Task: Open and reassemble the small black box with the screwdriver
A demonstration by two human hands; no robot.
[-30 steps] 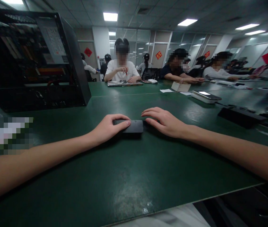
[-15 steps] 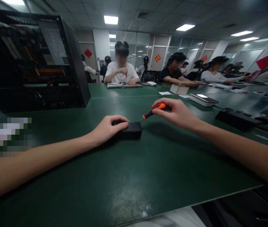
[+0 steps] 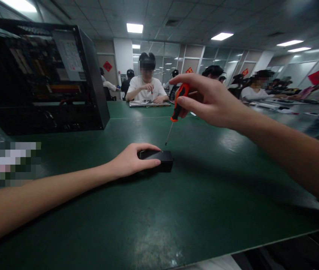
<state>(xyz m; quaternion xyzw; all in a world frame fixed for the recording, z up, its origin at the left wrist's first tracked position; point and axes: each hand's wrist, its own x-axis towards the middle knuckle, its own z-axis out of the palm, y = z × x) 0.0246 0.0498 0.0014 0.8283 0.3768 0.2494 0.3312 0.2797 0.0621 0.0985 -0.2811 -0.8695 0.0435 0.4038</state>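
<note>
Lying flat near the middle of the green counter: a small black box. Resting on its near-left end, the left hand, grip half closed around the box, thumb along the near side, fingers curling over the top and far edge, pinning it down. Hovering above, at about 1 o'clock from the box, the right hand, grip closed around an orange-and-black screwdriver, fingers wrapping the handle. Tilting down and to the left, the thin shaft, its tip hanging just above the box's far edge, not touching it as far as can be told.

Standing at 10 o'clock from the box, well apart, an open black computer case with its insides showing. Sitting at 12 o'clock, across the counter, a person in a white shirt, hands working over a flat tray. Sitting farther round at 1 to 2 o'clock, more people, blurred.
</note>
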